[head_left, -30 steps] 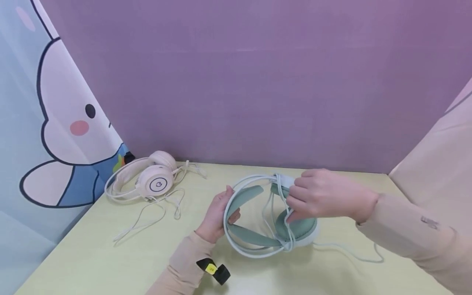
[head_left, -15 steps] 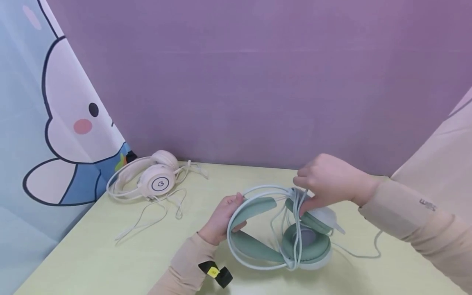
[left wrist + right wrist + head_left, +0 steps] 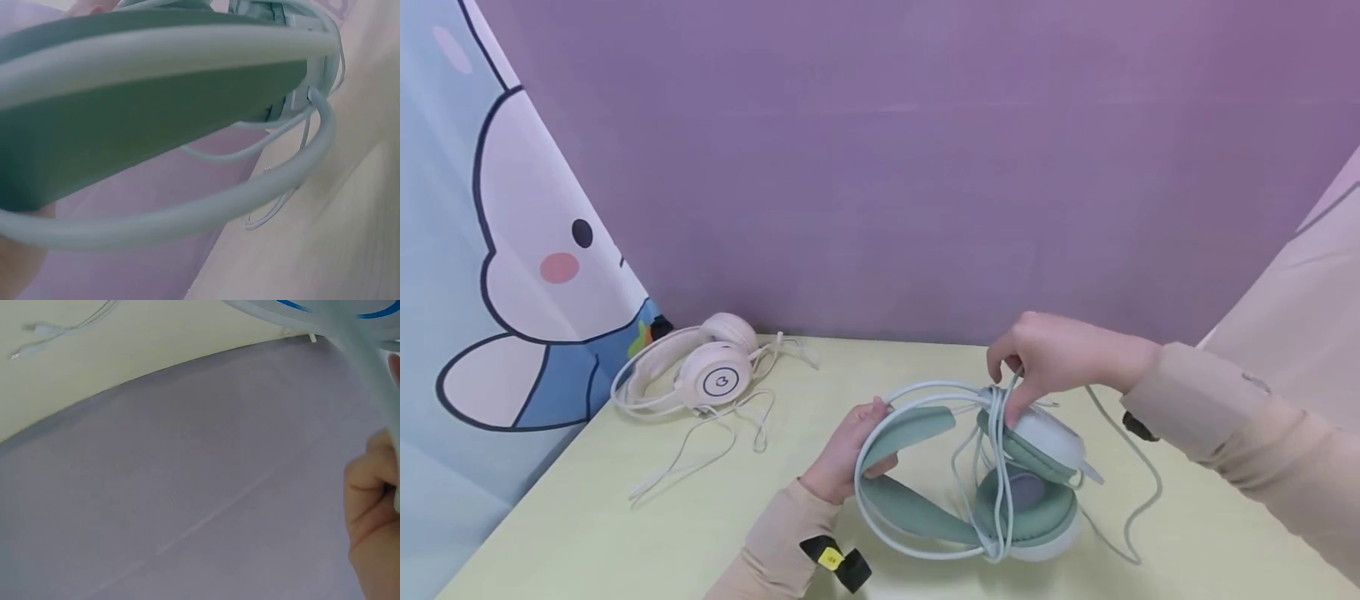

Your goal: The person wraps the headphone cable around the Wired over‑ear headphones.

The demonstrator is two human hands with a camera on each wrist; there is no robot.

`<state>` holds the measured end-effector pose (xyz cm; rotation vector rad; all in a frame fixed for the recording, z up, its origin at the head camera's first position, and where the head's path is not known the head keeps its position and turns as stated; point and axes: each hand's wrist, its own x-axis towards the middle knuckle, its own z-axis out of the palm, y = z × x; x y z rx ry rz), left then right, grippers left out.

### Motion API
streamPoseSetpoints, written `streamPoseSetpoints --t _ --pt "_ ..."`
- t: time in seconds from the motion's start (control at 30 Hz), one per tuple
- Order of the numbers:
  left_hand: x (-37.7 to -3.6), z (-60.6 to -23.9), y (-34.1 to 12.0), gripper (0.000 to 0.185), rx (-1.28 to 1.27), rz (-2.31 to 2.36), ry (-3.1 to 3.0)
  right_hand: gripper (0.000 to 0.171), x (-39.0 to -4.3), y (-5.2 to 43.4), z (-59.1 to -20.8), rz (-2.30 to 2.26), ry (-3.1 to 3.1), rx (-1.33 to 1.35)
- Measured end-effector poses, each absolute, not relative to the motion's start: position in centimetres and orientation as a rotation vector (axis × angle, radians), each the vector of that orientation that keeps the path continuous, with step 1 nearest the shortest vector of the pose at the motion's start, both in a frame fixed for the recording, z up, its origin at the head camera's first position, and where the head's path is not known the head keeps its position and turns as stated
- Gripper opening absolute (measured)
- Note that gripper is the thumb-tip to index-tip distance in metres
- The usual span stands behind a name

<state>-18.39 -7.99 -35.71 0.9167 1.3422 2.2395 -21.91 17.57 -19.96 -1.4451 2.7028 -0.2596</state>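
Green headphones (image 3: 1000, 492), headband leftward

A pale yellow-green table (image 3: 625, 533) stands against a purple wall. Pink headphones (image 3: 696, 375) lie at its far left corner, their thin cord (image 3: 700, 433) trailing forward. Green headphones (image 3: 992, 492) rest near the middle, cable (image 3: 1131, 508) looping rightward.
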Motion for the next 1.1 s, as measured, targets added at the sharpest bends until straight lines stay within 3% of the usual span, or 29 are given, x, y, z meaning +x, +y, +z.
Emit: streamPoseSetpoints --t 0.3,0.43,0.77,1.1 --pt "-18.9 -36.0 -8.3 0.038 1.017 2.230 1.136 0.025 -23.3 18.4 -19.3 -0.477 2.512 -1.157" --pt "-19.2 -36.1 -8.4 0.038 1.059 2.209 1.078 0.029 -23.4 18.8 -19.2 -0.546 2.412 -1.087" --pt "-19.1 -35.7 -8.7 0.040 1.174 2.173 0.885 0.042 -24.6 20.1 -21.2 -0.792 2.249 -1.233" --pt "-19.3 -34.8 -8.9 0.044 1.284 2.125 0.725 0.016 -24.8 21.3 -23.8 -1.059 2.216 -1.217"
